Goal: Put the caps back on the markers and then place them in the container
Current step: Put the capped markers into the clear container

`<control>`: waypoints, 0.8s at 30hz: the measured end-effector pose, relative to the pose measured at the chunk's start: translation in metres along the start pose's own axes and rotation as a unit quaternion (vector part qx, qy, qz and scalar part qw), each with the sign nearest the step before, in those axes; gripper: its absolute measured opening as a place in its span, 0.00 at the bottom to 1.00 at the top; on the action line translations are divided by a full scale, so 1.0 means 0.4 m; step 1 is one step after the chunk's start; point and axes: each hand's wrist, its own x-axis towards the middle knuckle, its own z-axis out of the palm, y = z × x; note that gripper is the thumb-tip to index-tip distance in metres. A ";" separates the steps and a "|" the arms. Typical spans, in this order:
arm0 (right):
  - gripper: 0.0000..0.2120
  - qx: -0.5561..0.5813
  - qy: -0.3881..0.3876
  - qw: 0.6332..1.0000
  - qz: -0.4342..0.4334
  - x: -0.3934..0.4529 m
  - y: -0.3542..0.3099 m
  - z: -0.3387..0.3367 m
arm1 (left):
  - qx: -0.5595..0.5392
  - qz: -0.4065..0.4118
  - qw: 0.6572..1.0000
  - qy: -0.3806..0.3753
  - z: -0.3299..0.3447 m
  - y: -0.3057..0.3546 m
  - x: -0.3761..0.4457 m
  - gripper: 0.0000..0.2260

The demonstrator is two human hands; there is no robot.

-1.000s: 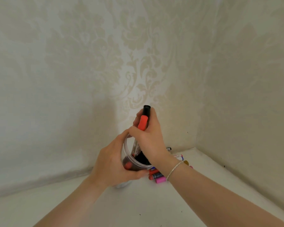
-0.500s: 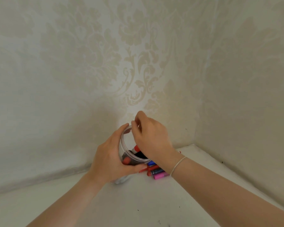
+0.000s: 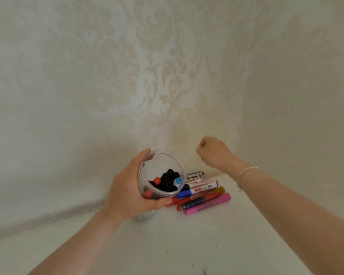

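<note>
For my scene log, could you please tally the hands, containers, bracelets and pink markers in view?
Hands: 2 (left hand, right hand)
container: 1
bracelet: 1
pink marker: 1
Total: 5

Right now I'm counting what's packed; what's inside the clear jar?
The jar holds capped markers standing up: mostly black caps, one blue, some red. Their lower parts are covered by the left hand holding it.

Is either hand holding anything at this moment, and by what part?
The left hand grips the clear container around its side wall, just below the rim. The right hand, raised above the loose markers, is blurred with curled fingers and seems to hold nothing.
</note>
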 end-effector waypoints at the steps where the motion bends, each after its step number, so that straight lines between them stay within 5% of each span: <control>1: 0.08 -0.091 -0.083 0.992 0.010 0.001 0.038 0.004 | -0.001 -0.001 1.000 0.002 0.000 -0.002 0.000 0.50; 3: 0.13 -0.210 -0.172 0.962 -0.027 -0.016 0.100 0.023 | -0.001 0.001 1.000 0.005 0.002 -0.004 0.004 0.49; 7: 0.17 -0.246 -0.208 0.939 -0.117 -0.056 0.169 0.056 | -0.007 0.004 1.000 0.011 0.009 -0.001 0.009 0.49; 13: 0.14 -0.346 -0.204 0.901 -0.165 -0.071 0.205 0.101 | -0.005 0.008 1.000 0.004 0.009 0.000 0.003 0.49; 20: 0.23 -0.469 -0.202 0.833 -0.215 -0.070 0.217 0.114 | 0.006 0.008 1.000 -0.002 0.012 0.010 0.005 0.49; 24: 0.21 -0.474 -0.215 0.829 -0.205 -0.078 0.253 0.123 | 0.010 0.007 1.000 -0.006 0.013 0.018 0.002 0.48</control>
